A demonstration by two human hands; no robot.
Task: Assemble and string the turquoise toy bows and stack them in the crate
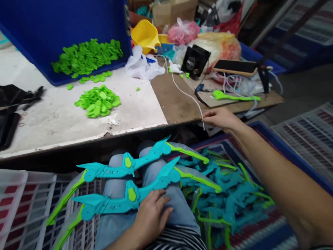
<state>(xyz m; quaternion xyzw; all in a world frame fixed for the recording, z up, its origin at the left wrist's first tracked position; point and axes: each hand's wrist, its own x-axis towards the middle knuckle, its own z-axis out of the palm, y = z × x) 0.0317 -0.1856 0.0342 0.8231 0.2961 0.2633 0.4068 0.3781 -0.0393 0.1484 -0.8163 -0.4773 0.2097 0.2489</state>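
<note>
Two turquoise and lime-green toy bows lie across my lap, the upper toy bow [147, 157] behind the lower toy bow [115, 204]. My left hand [152, 215] rests on my thigh at the near edge of the lower bow, its fingers loosely spread and gripping nothing. Out to the right, at the table's front edge, my right hand [220, 119] pinches a thin white cord [189, 94] near its end. The cord runs back across the table, and a short tail hangs below my fingertips.
A blue bin [81, 19] holds green pieces, with a pile of green pieces [98, 101] before it. A black fan [195, 61], a phone [235, 67] and tangled tubing sit at the table's right. Below right, a crate holds many toy bows [237, 200]; a white basket [13, 204] stands left.
</note>
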